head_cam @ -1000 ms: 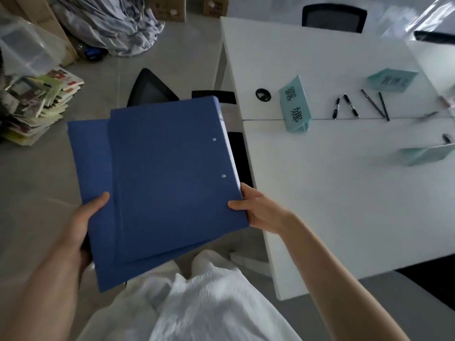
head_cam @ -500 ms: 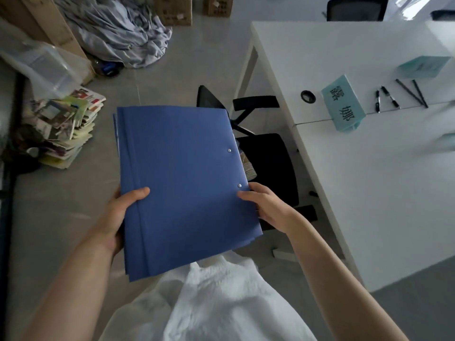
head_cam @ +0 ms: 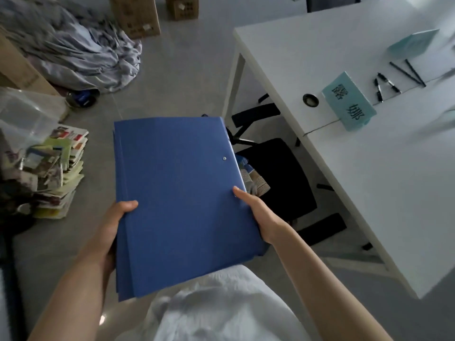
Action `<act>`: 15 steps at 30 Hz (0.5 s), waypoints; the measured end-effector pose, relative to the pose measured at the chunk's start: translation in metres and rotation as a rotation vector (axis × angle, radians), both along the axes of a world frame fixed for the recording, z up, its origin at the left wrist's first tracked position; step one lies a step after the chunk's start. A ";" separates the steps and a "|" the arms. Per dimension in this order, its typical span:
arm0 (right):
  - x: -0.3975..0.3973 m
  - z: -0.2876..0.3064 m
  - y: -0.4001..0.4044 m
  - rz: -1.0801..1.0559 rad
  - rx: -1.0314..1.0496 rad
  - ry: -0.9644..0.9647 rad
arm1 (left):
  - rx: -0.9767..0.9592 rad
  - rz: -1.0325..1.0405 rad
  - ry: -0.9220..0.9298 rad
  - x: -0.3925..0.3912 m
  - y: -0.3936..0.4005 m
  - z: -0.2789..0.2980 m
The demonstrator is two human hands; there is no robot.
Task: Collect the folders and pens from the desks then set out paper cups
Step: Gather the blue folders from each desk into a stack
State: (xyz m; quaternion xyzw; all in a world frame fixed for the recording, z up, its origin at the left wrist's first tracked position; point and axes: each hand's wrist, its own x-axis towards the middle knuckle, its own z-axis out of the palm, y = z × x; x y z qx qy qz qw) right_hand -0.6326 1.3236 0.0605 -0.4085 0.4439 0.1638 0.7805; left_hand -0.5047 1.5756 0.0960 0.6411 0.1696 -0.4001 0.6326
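The room is dim and bluish, with soft daylight falling from the upper right, so the white surface (head_cam: 384,183) is the brightest area and washes out toward its far right corner. Deep shadow lies under it around the black chair (head_cam: 278,173) and along the left side of the floor (head_cam: 187,77). The wide lens bends straight lines near the frame edges, and the cloth heap (head_cam: 73,52) and pens (head_cam: 387,86) are smeared by motion blur.

One stack of blue folders (head_cam: 182,205); how many folders are in it is hard to tell. Four pens (head_cam: 394,80) lie on the counter (head_cam: 369,180). Two green name cards (head_cam: 348,100). Two cardboard boxes (head_cam: 134,16). One black chair (head_cam: 278,178).
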 end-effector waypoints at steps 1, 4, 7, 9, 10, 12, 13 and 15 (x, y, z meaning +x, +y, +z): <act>0.015 -0.001 -0.004 0.007 -0.029 -0.006 | 0.012 -0.013 0.014 0.017 -0.006 -0.001; 0.061 0.002 -0.015 -0.012 -0.144 -0.048 | 0.048 -0.050 0.027 0.066 -0.024 0.000; 0.100 0.006 -0.028 -0.045 -0.202 -0.083 | 0.056 -0.060 0.024 0.109 -0.043 0.003; 0.129 0.010 -0.040 -0.043 -0.243 -0.111 | 0.059 -0.077 0.018 0.142 -0.057 0.006; 0.146 0.012 -0.047 -0.040 -0.260 -0.128 | 0.064 -0.085 0.024 0.161 -0.064 0.007; 0.169 0.015 -0.057 -0.028 -0.291 -0.150 | 0.059 -0.095 0.037 0.189 -0.073 0.008; 0.184 0.015 -0.062 -0.029 -0.303 -0.151 | 0.042 -0.096 0.054 0.208 -0.077 0.007; 0.207 0.011 -0.069 -0.040 -0.336 -0.147 | 0.032 -0.102 0.093 0.239 -0.087 0.004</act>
